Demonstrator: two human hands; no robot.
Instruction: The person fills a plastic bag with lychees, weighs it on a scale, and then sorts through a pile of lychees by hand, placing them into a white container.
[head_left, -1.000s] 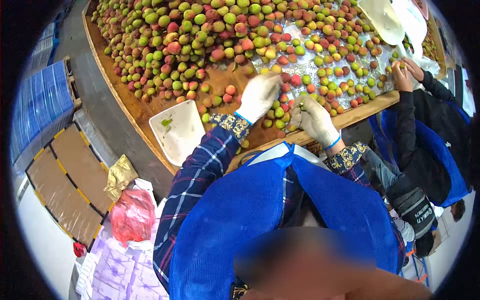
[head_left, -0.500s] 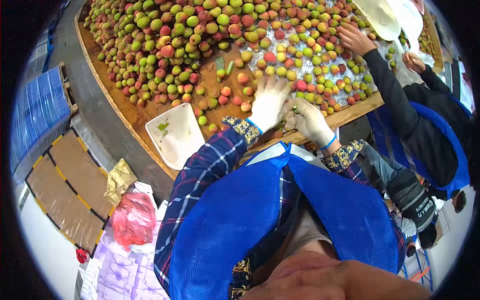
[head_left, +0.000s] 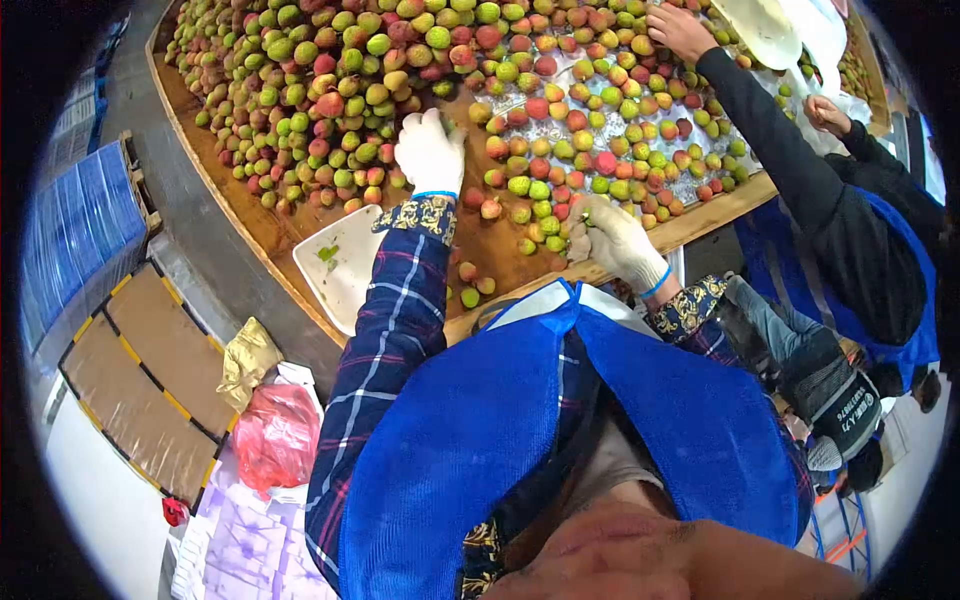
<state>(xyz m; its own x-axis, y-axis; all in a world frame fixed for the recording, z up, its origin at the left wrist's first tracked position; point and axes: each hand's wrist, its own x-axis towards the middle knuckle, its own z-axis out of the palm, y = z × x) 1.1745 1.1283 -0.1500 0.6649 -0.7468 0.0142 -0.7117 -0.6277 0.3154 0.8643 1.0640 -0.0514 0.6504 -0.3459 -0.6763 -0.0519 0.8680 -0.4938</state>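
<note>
Lychees, red and green, lie heaped on the left of a wooden table and spread thinner on the right. My left hand, in a white glove, reaches to the heap's edge. Its fingers are curled at a green leaf, which shows beside them. Close to the table's front edge, my right hand, also gloved, is closed. A small dark-green bit shows at its fingertips, too little to name. Several loose lychees lie between my two hands.
A white tray with leaf scraps sits at the table's left front. To the right, a co-worker's hand touches the lychees, near a white basin. A wooden rim borders the table. Wrapped blue stacks stand on the left.
My left hand has moved left and away from me, from the loose lychees to the leaf. Several lychees have shifted near my right hand, which stays put. The co-worker's hand has moved farther back.
</note>
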